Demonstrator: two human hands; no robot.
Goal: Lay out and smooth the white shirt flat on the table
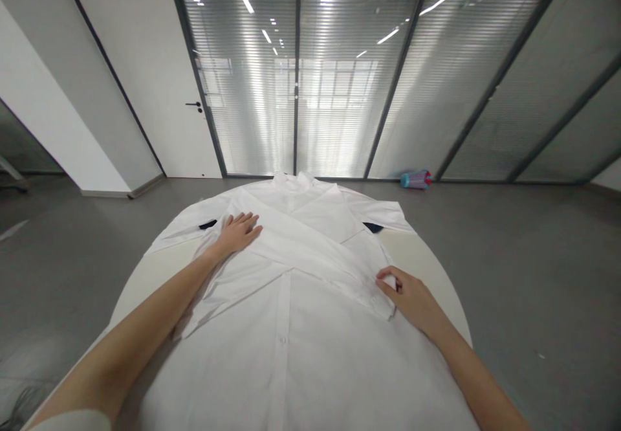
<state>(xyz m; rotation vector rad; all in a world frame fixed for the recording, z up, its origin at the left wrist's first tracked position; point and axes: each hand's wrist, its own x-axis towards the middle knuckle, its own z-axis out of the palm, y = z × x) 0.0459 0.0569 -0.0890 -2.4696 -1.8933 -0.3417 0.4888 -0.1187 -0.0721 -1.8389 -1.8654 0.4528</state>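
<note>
A white button-up shirt [291, 327] lies spread over a pale round table [427, 256], collar at the far end. One sleeve is folded across the chest toward the right. My left hand [237, 232] lies flat on the shirt's left shoulder area, fingers stretched out. My right hand [410, 295] is at the shirt's right side, fingers curled and pinching the cuff [383, 298] of the folded sleeve.
Grey floor surrounds the table. A glass wall with blinds stands behind, a white door [169, 94] at the left. A blue and red object [416, 179] lies on the floor by the glass wall.
</note>
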